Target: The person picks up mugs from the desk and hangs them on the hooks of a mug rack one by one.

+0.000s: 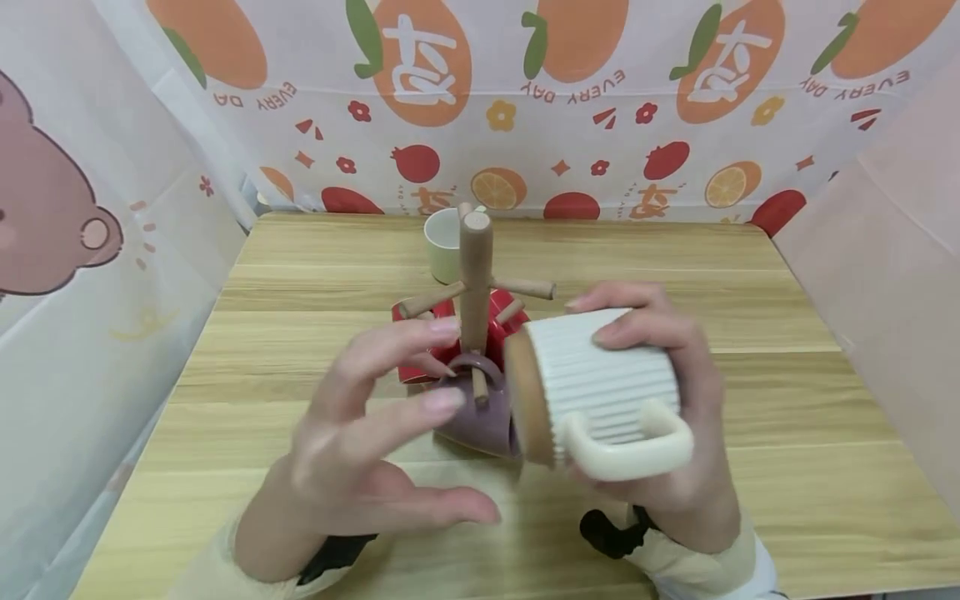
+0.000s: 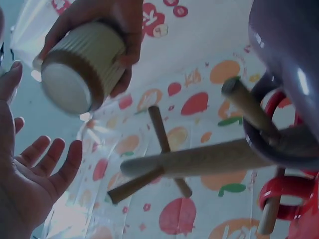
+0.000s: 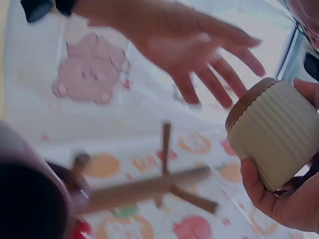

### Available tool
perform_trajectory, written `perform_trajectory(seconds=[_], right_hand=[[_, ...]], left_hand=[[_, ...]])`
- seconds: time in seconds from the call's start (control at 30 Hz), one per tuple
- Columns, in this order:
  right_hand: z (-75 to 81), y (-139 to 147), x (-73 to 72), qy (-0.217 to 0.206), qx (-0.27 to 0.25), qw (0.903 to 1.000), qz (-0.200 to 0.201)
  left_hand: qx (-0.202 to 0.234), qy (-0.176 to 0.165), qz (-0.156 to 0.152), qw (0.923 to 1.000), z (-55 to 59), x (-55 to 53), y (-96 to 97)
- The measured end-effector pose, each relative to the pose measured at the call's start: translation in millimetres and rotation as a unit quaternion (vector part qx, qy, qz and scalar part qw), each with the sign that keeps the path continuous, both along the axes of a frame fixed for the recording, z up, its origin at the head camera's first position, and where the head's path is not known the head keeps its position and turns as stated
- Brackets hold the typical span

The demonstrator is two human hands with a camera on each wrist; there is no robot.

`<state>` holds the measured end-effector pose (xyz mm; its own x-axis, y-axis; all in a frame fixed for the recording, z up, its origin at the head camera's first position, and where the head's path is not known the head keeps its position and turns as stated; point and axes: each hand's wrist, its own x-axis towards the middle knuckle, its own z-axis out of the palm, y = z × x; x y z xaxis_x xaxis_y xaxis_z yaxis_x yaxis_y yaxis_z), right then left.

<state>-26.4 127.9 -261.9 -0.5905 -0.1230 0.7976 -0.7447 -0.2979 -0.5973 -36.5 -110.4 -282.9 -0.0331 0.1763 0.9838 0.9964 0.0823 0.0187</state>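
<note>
My right hand [image 1: 697, 392] grips a white ribbed mug [image 1: 607, 383] round its body. The mug lies tilted on its side in the air, brown base toward the left and cream handle [image 1: 637, 450] toward me. Facing that base is my left hand [image 1: 352, 458], fingers spread and apart from the mug in the right wrist view. Between and beyond both hands stands a wooden mug tree [image 1: 476, 283]. A purple mug [image 1: 472, 425] hangs by its handle on a low peg. Red mugs [image 1: 420, 358] hang on other low pegs, partly hidden. The upper pegs [image 1: 525, 288] hold nothing.
A pale green cup [image 1: 442, 254] stands behind the mug tree on the wooden table [image 1: 300, 267]. Fruit-printed cloth [image 1: 495, 108] hangs along the table's back edge. More cloth walls close in the left and right sides.
</note>
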Motion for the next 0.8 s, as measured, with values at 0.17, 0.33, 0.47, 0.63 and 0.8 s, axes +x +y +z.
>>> perform_trajectory(seconds=[0.17, 0.33, 0.47, 0.63, 0.8], right_hand=[[3.3, -23.1, 7.6, -0.019, 0.060, 0.9966, 0.054], [2.6, -35.0, 9.3, -0.028, 0.051, 0.9957, 0.071], [1.4, -40.2, 8.6, -0.010, 0.053, 0.9968, 0.059], [-1.6, -47.1, 7.1, 0.046, 0.052, 0.9968, 0.042], [-7.0, -53.7, 2.1, 0.121, 0.052, 0.9905, 0.038]], left_hand=[[-0.092, -0.018, 0.020, 0.9954, 21.4, 13.7, 13.6], [-0.120, -0.042, -0.027, 0.9915, 27.0, 15.8, 18.5], [-0.087, -0.050, -0.054, 0.9935, 27.8, 13.8, 19.7], [-0.041, -0.113, -0.077, 0.9897, 27.7, 15.1, 12.8], [-0.017, -0.242, -0.138, 0.9602, 19.4, 15.4, -8.9]])
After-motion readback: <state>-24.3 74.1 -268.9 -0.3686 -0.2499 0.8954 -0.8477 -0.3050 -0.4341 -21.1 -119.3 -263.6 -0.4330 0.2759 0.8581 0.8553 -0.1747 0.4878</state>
